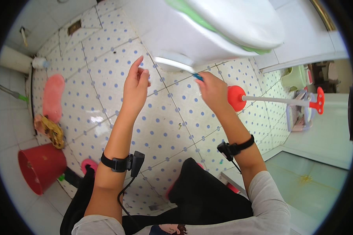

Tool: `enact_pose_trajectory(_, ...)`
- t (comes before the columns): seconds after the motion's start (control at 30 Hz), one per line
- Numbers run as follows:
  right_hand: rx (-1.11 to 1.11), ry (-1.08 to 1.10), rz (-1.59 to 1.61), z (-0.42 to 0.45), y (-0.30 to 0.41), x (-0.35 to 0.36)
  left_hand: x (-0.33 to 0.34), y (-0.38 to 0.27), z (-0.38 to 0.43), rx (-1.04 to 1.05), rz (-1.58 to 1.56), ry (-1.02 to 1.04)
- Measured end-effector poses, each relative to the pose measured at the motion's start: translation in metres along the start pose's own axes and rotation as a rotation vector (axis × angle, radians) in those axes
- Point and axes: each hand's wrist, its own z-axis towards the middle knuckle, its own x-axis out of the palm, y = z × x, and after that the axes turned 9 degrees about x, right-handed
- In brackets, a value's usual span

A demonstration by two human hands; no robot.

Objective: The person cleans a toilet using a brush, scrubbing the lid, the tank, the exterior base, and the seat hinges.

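Observation:
My right hand (pixel 214 91) grips the blue handle (pixel 198 77) of a cleaning brush (pixel 174 63). Its long white head points left, close to the lower side of a white toilet (pixel 167 32); motion blur hides whether the two touch. My left hand (pixel 136 85) hangs over the dotted tile floor to the left of the brush, holding nothing, fingers loosely bent and apart. Above both hands, the toilet's white lid (pixel 241 20) lies down over a green seat (pixel 200 22).
Just right of my right hand is a red rubber plunger (pixel 236 98) with a grey stick. A red bucket (pixel 42 166), a crumpled yellow cloth (pixel 54 132) and a pink mat (pixel 53 97) line the left wall. A floor drain (pixel 74 27) lies at upper left, a green stool (pixel 294 77) far right.

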Motion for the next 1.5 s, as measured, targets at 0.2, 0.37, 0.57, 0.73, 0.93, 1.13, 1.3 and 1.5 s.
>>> enact_pose_trajectory(0.2, 0.097, -0.217, 0.135, -0.045, -0.037, -0.051, 0.016, -0.078, 0.039, 0.476, 0.320, 0.133)
enact_pose_trajectory(0.37, -0.023, -0.260, 0.336, -0.013, -0.001, -0.041, 0.028, -0.113, 0.049, 1.010, 0.658, 0.204)
enact_pose_trajectory(0.57, 0.080, -0.319, 0.505, -0.035, -0.039, 0.007, 0.037, -0.163, 0.052, 1.196, 0.949, 0.268)
enact_pose_trajectory(0.73, 0.617, -0.176, 1.284, -0.056, -0.056, 0.011, 0.067, -0.182, 0.061, 1.242, 1.288, 0.580)
enact_pose_trajectory(0.93, 0.649, -0.286, 2.329, -0.024, -0.039, -0.002, 0.081, -0.180, 0.072, 1.385, 1.375, 0.638)
enact_pose_trajectory(1.13, 0.484, -0.445, 1.852, -0.015, 0.044, -0.061, 0.077, -0.169, 0.082, 1.630, 1.129, 0.507)
enact_pose_trajectory(1.3, 0.661, -0.676, 1.392, 0.025, -0.037, -0.016, 0.071, -0.153, 0.084, 1.603, 1.077, 0.498)
enact_pose_trajectory(1.5, 0.587, -0.648, 1.169, -0.009, 0.010, -0.021, 0.073, -0.163, 0.085, 1.621, 1.116, 0.531)
